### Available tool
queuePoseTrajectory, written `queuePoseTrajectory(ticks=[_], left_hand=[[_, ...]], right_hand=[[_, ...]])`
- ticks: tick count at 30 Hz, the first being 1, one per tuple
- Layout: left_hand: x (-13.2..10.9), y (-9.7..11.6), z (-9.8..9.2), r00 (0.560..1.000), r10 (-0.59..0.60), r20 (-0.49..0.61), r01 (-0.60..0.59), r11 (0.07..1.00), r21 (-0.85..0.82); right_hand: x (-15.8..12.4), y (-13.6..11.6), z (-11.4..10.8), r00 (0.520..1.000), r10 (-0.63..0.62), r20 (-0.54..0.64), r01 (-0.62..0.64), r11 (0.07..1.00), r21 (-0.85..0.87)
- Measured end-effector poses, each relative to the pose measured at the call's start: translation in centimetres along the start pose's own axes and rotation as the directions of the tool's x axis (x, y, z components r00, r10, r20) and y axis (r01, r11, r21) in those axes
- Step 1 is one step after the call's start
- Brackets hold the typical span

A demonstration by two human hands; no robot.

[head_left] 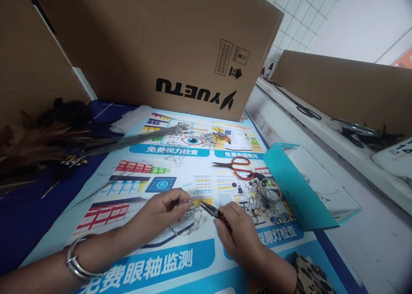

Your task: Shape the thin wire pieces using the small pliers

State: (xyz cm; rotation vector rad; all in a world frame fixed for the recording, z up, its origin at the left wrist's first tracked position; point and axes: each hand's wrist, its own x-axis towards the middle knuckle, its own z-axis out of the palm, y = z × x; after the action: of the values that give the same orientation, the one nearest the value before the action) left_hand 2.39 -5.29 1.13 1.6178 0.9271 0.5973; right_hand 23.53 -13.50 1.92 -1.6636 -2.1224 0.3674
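Observation:
My left hand (172, 208) is closed in a pinch on a thin wire piece (190, 202), with several fine wire loops (193, 223) hanging below the fingers. Wrapped round the dark handles of a pair of pliers (210, 209) is my right hand (241, 231). The pliers' jaws point left, close to the left fingertips; whether they touch the wire I cannot tell. Beyond the right hand lies a tangle of wire rings (265, 199) with a coil of wire (270, 189) on it. Scissors with orange handles (241, 167) rest on the printed sheet (135, 186), blades to the left.
A large cardboard box (154, 40) stands at the back. On the right is an open teal box (289, 186) with small wire pieces inside. A bundle of straight wires (138, 137) and brown feathers (41, 143) lie at left. A white ledge (347, 152) runs along the right.

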Motion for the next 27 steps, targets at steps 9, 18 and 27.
queuePoseTrajectory(ticks=[9,18,27], left_hand=[[0.03,-0.08,-0.10,0.998,0.051,0.023,-0.052,0.996,0.073],[0.00,0.35,-0.06,0.998,0.059,0.027,-0.060,0.995,0.078],[0.09,0.05,-0.04,0.998,0.048,0.038,-0.050,0.997,0.056]], right_hand=[[-0.16,-0.15,0.37,1.000,-0.025,0.006,0.025,0.999,-0.034],[-0.21,0.15,0.57,0.999,-0.043,0.010,0.043,0.997,-0.069],[-0.27,-0.04,0.52,0.998,-0.041,0.037,0.044,0.996,-0.079]])
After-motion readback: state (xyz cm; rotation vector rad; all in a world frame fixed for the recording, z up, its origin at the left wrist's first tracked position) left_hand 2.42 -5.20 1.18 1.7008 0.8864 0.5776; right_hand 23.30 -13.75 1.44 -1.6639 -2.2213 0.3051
